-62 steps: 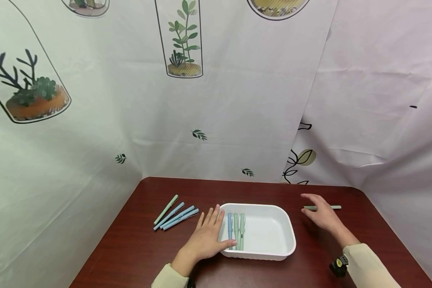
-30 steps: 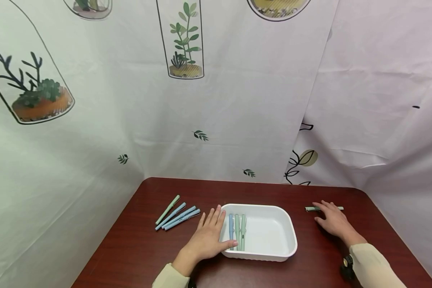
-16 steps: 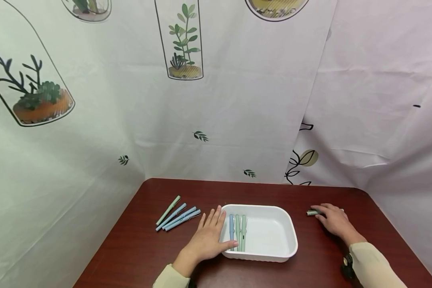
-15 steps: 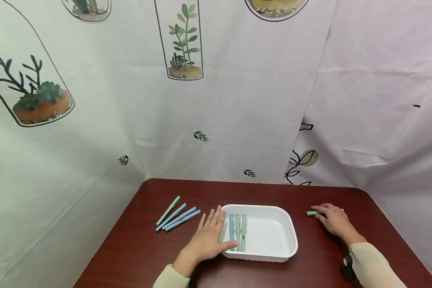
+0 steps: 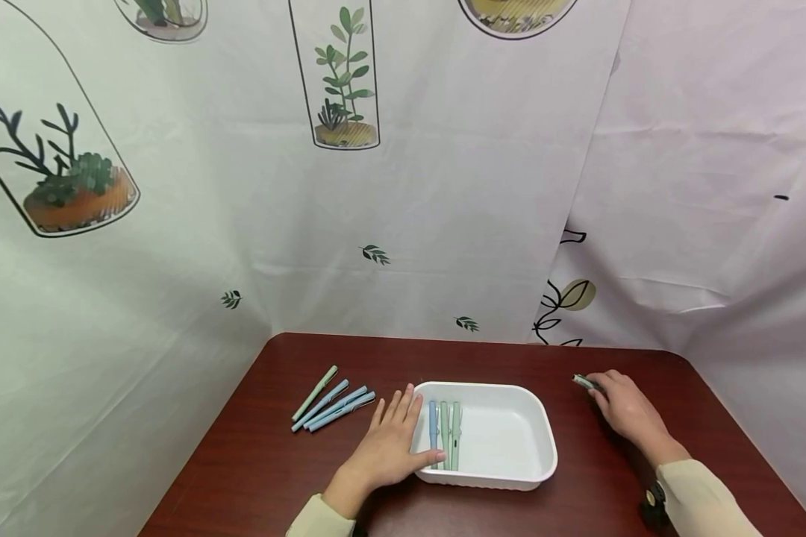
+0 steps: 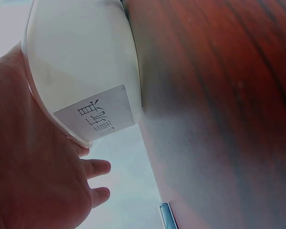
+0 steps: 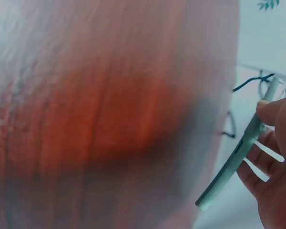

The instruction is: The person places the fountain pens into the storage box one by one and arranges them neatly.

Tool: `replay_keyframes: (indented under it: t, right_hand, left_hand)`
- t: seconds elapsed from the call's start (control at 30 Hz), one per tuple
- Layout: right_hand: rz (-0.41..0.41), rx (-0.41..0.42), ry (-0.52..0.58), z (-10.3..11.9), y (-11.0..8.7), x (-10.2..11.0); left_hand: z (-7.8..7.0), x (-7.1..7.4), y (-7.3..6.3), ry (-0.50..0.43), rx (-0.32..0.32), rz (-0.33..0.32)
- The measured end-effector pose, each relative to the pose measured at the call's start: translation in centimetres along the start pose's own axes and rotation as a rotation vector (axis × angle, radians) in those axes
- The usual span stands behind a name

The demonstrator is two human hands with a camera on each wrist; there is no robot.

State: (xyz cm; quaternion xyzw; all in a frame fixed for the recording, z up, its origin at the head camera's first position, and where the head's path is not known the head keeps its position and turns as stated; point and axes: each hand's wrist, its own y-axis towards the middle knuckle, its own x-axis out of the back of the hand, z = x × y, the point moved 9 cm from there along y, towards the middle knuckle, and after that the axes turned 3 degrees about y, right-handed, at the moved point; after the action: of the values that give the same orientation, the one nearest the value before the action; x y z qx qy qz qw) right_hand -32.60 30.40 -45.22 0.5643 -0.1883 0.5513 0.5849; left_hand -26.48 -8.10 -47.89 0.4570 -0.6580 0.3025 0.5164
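At the right of the table my right hand (image 5: 626, 406) pinches a light green pen (image 5: 584, 382). In the right wrist view the pen (image 7: 236, 152) slants between thumb and fingers, most of its length showing. My left hand (image 5: 388, 441) rests with straight fingers along the left rim of a white tray (image 5: 504, 477), its thumb reaching over the near corner. Inside the tray, at its left end, lie a blue pen (image 5: 433, 426) and two green pens (image 5: 455, 432) side by side. The left wrist view shows the tray's outer wall (image 6: 81, 52) with a printed label (image 6: 95, 112).
Left of the tray, a green pen (image 5: 314, 392) and several blue pens (image 5: 339, 412) lie fanned out on the dark red wooden table (image 5: 242, 462). A white cloth (image 5: 443, 186) printed with plants hangs behind the table and along its sides.
My right hand came down onto the green pen at the right, curled round it and turned it so that its left end points up and away. The left hand and tray stay put.
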Motion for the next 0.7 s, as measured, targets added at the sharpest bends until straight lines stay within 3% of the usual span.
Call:
replay_keyframes:
  t: [0.13,0.37,0.7]
  right_hand:
    - [-0.086,0.038,-0.014,1.8,0.5,1.8]
    - [-0.133,-0.007,0.067,4.4,1.1,4.5]
    - [-0.122,-0.081,0.147,6.3,1.4,6.0]
  left_hand:
    - [-0.1,0.0,0.0,-0.005,-0.001,-0.003]
    - [-0.3,0.2,-0.1,-0.007,-0.009,-0.01]
    - [-0.2,0.3,-0.1,-0.012,-0.013,-0.009]
